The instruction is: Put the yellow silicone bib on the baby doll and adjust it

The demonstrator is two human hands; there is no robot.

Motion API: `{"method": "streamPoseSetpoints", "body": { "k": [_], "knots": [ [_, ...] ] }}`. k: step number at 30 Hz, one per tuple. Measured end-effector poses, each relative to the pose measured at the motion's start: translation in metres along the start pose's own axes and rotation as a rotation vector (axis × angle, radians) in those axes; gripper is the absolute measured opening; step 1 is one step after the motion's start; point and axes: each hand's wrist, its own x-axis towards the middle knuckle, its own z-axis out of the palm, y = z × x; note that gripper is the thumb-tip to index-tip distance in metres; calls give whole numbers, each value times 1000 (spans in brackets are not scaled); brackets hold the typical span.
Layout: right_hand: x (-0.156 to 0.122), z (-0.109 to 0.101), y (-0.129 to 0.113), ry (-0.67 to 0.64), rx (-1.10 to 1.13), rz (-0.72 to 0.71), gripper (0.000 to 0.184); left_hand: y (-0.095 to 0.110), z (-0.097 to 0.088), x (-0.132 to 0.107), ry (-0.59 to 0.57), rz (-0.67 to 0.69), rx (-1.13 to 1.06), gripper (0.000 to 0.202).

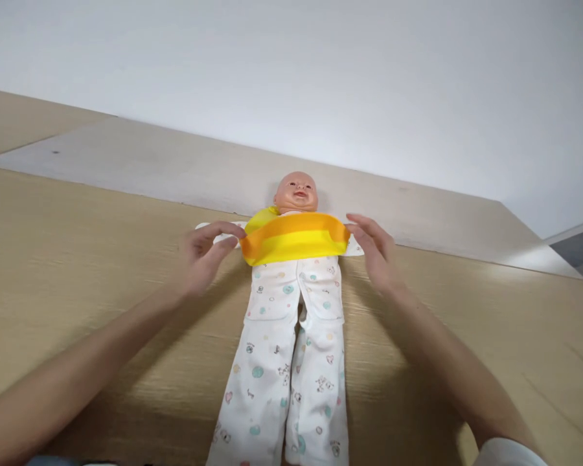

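Observation:
A bald baby doll (296,192) lies on its back in a white outfit (272,362) printed with small coloured figures. Across its chest is a yellow bib (296,246) with an orange upturned pocket rim. At the bib's left end, my left hand (208,255) has its thumb and index finger closed in on the edge. My right hand (375,249) grips the opposite end, its fingertips at the orange rim. Part of the bib's yellow upper section shows beside the doll's neck; the pocket rim covers the rest. The doll's sleeves stick out sideways behind my hands.
The doll rests on a wood-coloured surface (102,272). Behind its head runs a pale grey strip (175,162), and a white wall (320,77) rises beyond. A dark grey object (578,252) shows at the far right edge.

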Motion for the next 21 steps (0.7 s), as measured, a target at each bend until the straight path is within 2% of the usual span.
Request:
{"method": "streamPoseSetpoints", "body": {
  "k": [3, 6, 8, 10, 14, 21],
  "knots": [
    [-24, -9, 0, -64, -158, -236, 28, 7, -9, -16, -104, 258, 102, 15],
    [-50, -15, 13, -160, -345, -521, 18, 6, -12, -31, -160, 518, 231, 10],
    [-63, -15, 22, -210, -469, -634, 22, 0, -11, -41, -167, 638, 314, 12],
    [-73, -14, 29, -223, -547, -678, 29, -7, -8, -50, -188, 725, 374, 14],
    [-85, -10, 37, -217, -575, -676, 43, -18, -3, -63, -226, 778, 429, 15],
    [-93, -6, 44, -217, -586, -651, 57, -22, 0, -65, -185, 745, 415, 21]
  ]
}}
